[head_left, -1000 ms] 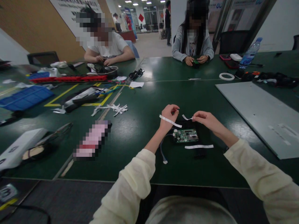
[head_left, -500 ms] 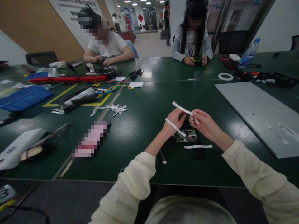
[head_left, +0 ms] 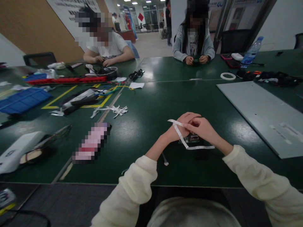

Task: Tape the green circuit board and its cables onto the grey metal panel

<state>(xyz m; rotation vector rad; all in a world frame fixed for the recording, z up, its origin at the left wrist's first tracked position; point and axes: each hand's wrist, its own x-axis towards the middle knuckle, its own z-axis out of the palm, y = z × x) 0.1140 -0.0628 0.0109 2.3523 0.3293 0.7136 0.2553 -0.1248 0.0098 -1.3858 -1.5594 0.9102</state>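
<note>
My left hand (head_left: 178, 130) is held back up over a small green circuit board (head_left: 193, 139), its fingers stretched to the right and partly covered by my other hand. My right hand (head_left: 203, 128) pinches a narrow white paper-like strip (head_left: 174, 121) and holds it against the back of my left hand. A second white strip (head_left: 180, 136) hangs across that same hand, slanting down toward the table. Below the board, a third white strip (head_left: 201, 147) lies flat. The hands hide most of the board.
A phone (head_left: 93, 142) and a pile of white strips (head_left: 117, 110) lie left on the green table. A grey metal panel (head_left: 262, 113) is at right. Farther back are a tape roll (head_left: 228, 76), a water bottle (head_left: 252, 53) and a blue basket (head_left: 23, 100). Two people sit opposite.
My right hand has brought its strip down and left onto the back of my left hand. My left hand has turned flatter, with its fingers stretched over the board.
</note>
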